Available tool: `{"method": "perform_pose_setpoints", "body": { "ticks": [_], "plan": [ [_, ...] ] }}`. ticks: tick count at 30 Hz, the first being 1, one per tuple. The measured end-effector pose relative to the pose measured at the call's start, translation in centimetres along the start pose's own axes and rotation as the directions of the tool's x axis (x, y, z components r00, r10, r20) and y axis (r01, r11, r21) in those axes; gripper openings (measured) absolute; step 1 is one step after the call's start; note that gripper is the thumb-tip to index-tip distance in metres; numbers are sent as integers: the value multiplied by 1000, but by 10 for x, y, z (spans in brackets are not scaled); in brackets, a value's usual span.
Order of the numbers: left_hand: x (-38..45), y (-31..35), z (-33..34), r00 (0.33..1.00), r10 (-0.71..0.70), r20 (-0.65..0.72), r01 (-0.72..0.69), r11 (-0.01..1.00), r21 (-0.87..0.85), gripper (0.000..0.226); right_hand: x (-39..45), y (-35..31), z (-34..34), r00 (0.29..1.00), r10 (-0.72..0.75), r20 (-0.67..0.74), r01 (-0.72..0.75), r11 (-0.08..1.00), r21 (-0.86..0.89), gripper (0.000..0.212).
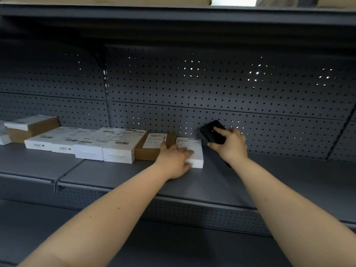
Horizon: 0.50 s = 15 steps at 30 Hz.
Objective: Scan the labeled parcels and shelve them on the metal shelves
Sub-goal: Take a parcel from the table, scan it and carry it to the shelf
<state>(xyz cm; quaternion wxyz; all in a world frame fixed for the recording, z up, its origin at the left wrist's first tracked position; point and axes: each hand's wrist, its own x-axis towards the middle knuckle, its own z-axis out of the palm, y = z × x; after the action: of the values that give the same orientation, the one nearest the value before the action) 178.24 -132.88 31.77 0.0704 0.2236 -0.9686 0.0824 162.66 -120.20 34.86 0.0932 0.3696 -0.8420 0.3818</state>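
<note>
A small white labeled parcel [192,149] lies flat on the grey metal shelf [269,182], at the right end of a row of parcels. My left hand [174,160] grips its near left corner, fingers on top and thumb along the front edge. My right hand [232,144] holds a black handheld scanner [212,132] just right of the parcel, forefinger on its top. A brown cardboard parcel [154,149] with a white label touches the white parcel's left side.
Further left stand several white labeled boxes [117,147] in a row, then a brown and white stack [28,128] at the far left. A perforated back panel [231,97] closes the shelf behind. An upper shelf [173,14] hangs overhead; a lower shelf [48,228] lies below.
</note>
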Motion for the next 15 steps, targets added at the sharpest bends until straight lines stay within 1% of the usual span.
{"method": "perform_pose_setpoints", "body": {
  "ticks": [3,6,10,15],
  "plan": [
    [10,14,-9,996,47,-81,-47,999,-5,56,-4,14,-12,1000,14,-23,-15,999,-44,64],
    [29,43,-14,983,108,-147,-105,994,28,57,-10,32,-31,998,38,-43,-42,994,-97,64],
    [60,103,-25,975,151,-163,-145,988,49,59,-20,67,-72,988,104,-113,-123,977,-172,64],
    [88,191,-46,941,280,-189,-273,960,59,57,-40,123,-151,952,190,-239,-243,945,-220,64]
  ]
}}
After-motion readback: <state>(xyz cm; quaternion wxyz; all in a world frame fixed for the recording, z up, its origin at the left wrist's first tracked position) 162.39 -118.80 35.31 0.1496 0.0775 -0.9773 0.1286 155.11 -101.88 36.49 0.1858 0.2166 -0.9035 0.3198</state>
